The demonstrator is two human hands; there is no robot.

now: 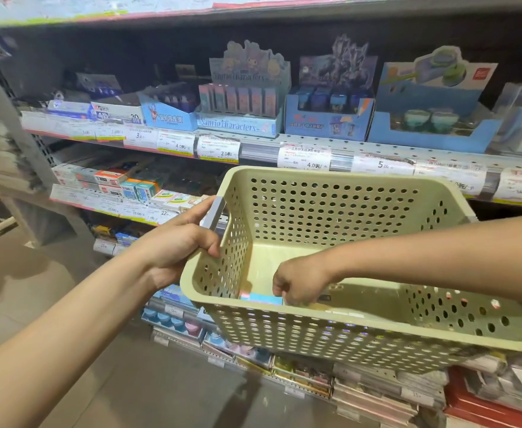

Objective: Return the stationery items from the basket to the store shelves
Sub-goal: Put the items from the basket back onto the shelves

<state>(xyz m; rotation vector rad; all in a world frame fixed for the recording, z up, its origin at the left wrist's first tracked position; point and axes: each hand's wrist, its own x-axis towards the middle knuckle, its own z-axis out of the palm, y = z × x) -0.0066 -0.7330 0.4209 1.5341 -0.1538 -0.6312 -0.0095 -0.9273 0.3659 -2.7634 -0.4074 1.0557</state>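
Note:
A pale green perforated basket [330, 211] is held up in front of the store shelves, tilted toward me. My left hand [179, 242] grips its left rim by the grey handle. My right hand [300, 287] reaches down inside the basket, fingers curled at a small pink and blue item [261, 298] lying at the near wall. Whether the fingers have closed on it I cannot tell. A dark small item [324, 298] lies just right of the hand, and a pale flat item [347, 313] sits further right, mostly hidden by the rim.
The upper shelf [263, 146] carries display boxes: a Sanrio characters box [241, 118], a blue box of sharpeners [327, 118], a blue box with green tape dispensers [429, 125]. Lower shelves hold small boxes [114, 183] and stacked notebooks [377, 393]. Grey floor lies at the left.

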